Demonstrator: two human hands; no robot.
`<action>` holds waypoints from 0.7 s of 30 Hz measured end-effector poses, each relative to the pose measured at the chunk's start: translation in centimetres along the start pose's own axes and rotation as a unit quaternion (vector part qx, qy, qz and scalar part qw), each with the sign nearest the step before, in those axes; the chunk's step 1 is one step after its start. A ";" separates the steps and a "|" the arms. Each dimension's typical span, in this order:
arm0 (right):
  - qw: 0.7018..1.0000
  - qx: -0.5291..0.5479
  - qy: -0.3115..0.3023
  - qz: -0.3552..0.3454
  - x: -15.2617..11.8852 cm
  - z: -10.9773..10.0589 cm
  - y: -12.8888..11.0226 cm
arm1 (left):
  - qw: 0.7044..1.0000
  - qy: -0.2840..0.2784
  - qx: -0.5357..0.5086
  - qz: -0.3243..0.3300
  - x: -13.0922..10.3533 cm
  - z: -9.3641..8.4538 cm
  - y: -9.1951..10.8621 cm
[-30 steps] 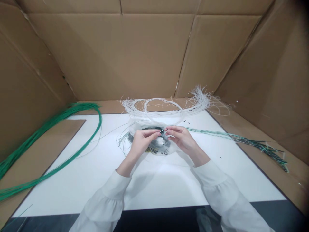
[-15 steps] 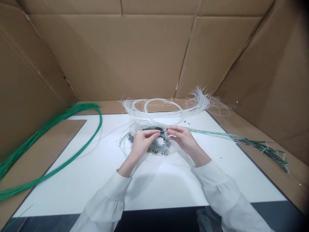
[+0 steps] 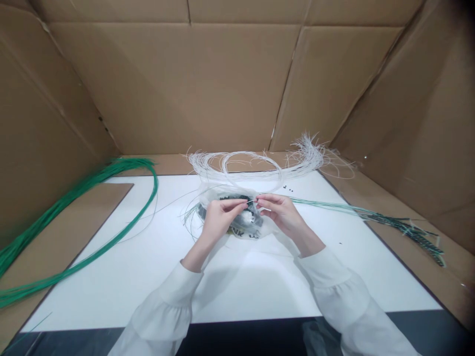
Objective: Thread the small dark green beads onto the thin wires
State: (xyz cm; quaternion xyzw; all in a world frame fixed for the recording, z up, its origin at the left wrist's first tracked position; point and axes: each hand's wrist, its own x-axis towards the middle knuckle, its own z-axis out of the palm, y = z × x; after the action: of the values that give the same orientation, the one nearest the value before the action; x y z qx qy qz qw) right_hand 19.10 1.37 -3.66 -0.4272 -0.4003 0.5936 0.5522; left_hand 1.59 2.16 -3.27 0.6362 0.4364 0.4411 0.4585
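Note:
My left hand (image 3: 219, 215) is closed in a pinch, thumb and forefinger on a thin white strand (image 3: 252, 200) that bridges the short gap to the other hand. My right hand (image 3: 280, 212) pinches at the strand's far end, where a tiny dark piece (image 3: 257, 200) shows at the fingertips; its exact kind is too small to make out. Below both hands lies a clear plastic bag (image 3: 243, 233) with printed letters, holding many small black pieces. The hands partly cover the bag.
Green strands (image 3: 144, 205) curve along the left. White strands (image 3: 252, 173) lie coiled at the back. To the right, thin green strands (image 3: 322, 202) lead to a bundle threaded with dark pieces (image 3: 411, 230). Loose black bits (image 3: 285, 187) dot the white board (image 3: 252, 291). Cardboard walls (image 3: 166, 89) surround it.
Both hands hold nearly the same place and pinch. The right fingertips have shifted very slightly, and the tiny dark piece shows a little more clearly at the strand's end.

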 end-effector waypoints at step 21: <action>0.996 -0.073 0.014 -0.048 0.1 0.0 0.1 | 0.995 0.000 0.086 0.042 -0.1 0.0 -0.2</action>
State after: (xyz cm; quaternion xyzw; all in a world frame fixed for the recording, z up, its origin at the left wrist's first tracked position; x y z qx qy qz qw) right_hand 19.06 1.43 -3.76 -0.4550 -0.4547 0.5297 0.5528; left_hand 1.57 2.08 -3.44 0.6913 0.4453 0.4209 0.3830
